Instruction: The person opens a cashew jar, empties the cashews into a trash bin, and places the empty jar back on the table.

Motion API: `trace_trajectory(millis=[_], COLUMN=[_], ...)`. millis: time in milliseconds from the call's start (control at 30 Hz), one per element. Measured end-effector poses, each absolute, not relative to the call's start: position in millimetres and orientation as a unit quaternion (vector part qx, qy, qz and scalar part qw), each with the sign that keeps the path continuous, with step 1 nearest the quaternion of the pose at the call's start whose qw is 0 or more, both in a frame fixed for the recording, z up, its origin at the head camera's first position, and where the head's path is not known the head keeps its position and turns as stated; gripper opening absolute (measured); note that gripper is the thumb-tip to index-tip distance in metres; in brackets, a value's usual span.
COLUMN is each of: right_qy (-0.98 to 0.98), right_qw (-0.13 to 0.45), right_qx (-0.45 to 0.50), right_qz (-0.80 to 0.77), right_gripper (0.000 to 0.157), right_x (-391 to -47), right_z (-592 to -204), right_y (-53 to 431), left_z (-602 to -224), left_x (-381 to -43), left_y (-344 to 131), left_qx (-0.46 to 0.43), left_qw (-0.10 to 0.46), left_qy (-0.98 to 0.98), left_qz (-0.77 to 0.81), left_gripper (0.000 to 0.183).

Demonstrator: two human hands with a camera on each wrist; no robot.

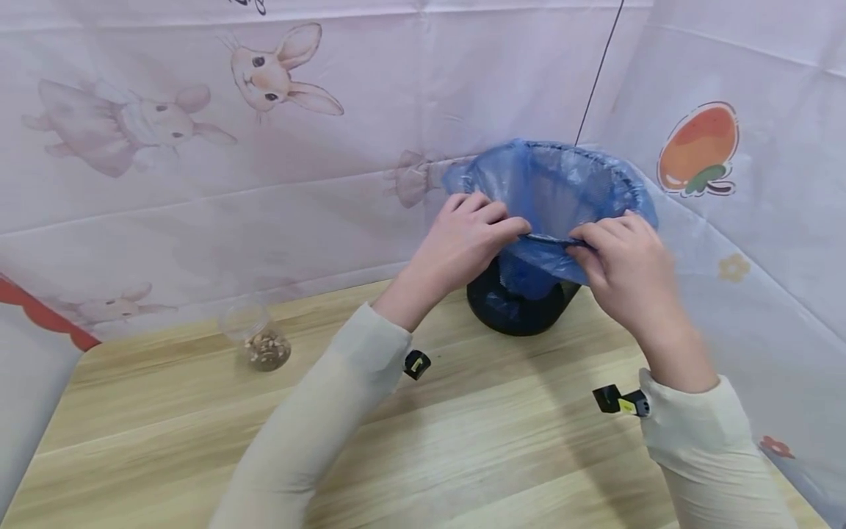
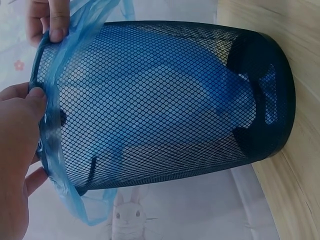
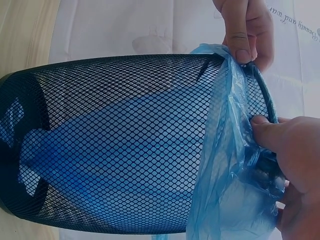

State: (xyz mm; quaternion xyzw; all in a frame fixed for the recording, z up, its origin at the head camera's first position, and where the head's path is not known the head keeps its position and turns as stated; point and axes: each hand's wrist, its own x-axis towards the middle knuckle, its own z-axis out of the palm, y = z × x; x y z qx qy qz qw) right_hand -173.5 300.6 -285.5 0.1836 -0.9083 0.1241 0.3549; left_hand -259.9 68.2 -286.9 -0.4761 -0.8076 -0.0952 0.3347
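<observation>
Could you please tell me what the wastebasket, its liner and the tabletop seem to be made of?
Mesh wastebasket: probably dark-coated metal, judging by the fine diamond mesh.
Bin liner: apparently thin, glossy plastic film; blue, translucent, wrinkled.
Tabletop: wood or wood-look laminate; pale streaky grain, soft sheen.

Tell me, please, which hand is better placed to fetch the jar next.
Likely the left hand: the jar is left of it on the table, farther from the right hand. Both hold the bin's rim.

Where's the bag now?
Head view, right of centre: bag lines the bin, partly hanging outside, with left hand and right hand at its near side.
</observation>
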Motion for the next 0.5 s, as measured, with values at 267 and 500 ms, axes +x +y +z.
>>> trace_trajectory(millis=[267, 500], right_qy=[-0.911, -0.907], right_qw=[0.344, 0.349], right_qx=[0.191, 0.199], right_qz=[0.125, 0.124], right_gripper=[0.008, 0.008], right_x=[-173.6, -171.6], right_z=[-286.5, -287.1], right_y=[290.1, 281.1], left_z=[-287.4, -289.7], left_x=[-253.4, -248.7], left_y=[53.5, 43.3], left_qx=[-0.469, -0.469], left_qw=[0.341, 0.353], left_qy=[-0.808, -0.802], left_qz=[-0.103, -0.107], left_gripper=[0.023, 0.024])
